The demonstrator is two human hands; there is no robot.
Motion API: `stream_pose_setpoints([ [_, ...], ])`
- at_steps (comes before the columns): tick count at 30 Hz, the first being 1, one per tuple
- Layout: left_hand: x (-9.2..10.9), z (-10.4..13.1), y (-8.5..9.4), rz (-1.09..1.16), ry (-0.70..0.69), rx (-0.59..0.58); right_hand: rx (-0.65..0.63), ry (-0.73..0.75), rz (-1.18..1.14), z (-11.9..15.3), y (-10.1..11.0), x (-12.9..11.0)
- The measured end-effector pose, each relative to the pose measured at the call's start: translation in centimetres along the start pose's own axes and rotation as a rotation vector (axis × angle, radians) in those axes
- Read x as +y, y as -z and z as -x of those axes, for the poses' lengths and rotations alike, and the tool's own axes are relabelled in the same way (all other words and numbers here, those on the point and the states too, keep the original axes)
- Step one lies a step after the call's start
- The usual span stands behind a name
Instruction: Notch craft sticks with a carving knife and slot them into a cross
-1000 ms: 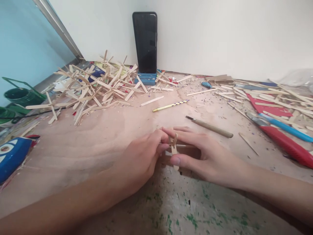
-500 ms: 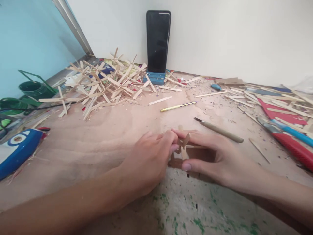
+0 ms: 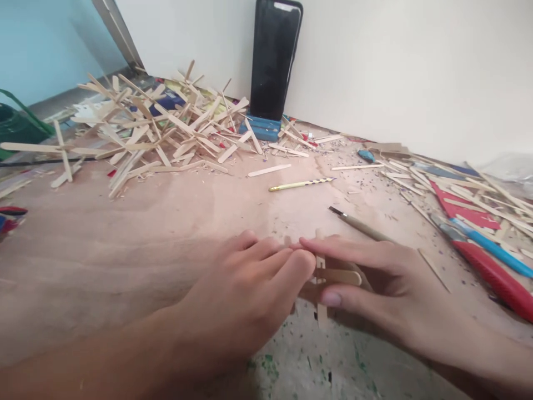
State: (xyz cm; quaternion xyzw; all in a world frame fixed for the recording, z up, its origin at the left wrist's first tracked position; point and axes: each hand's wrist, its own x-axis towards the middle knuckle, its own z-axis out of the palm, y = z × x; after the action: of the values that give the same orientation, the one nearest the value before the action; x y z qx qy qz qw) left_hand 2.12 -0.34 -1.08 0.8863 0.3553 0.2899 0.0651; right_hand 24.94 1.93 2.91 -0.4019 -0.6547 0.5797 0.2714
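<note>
Over the near edge of the work surface, my left hand point(image 3: 254, 289) is closed, its fingers pinching the left end of a wooden craft stick point(image 3: 343, 276) that points right. A second craft stick point(image 3: 322, 314) crosses it, running away from me, with a small notch visible near the crossing. My right hand point(image 3: 387, 283) curves around this second stick, thumb on the near part and fingertips by the far part. Fingers cover much of the crossing. Just beyond my right hand lies a carving knife point(image 3: 358, 225) with a dull wooden handle.
A heap of crossed craft sticks point(image 3: 175, 128) spreads at the back left. A phone point(image 3: 275, 61) stands upright in a blue holder point(image 3: 266, 129). A yellow patterned pencil point(image 3: 300, 184) lies mid-table. At right are a red-handled tool point(image 3: 491, 272), a blue pen-like tool point(image 3: 495, 244) and loose sticks.
The view has shifted, and both hands sit lower in it. My left hand has turned one stick, so it now lies flat across the other and points right.
</note>
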Motion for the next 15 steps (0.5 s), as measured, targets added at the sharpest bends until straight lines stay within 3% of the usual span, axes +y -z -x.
stream_pose_setpoints([
  [8, 0.53, -0.03, -0.03, -0.062, -0.022, -0.008, -0.071, -0.154, -0.097, 0.12, -0.30, 0.25],
  [15, 0.53, -0.24, 0.06, -0.043, 0.003, -0.003, -0.033, -0.072, 0.042, 0.60, -0.33, 0.85],
])
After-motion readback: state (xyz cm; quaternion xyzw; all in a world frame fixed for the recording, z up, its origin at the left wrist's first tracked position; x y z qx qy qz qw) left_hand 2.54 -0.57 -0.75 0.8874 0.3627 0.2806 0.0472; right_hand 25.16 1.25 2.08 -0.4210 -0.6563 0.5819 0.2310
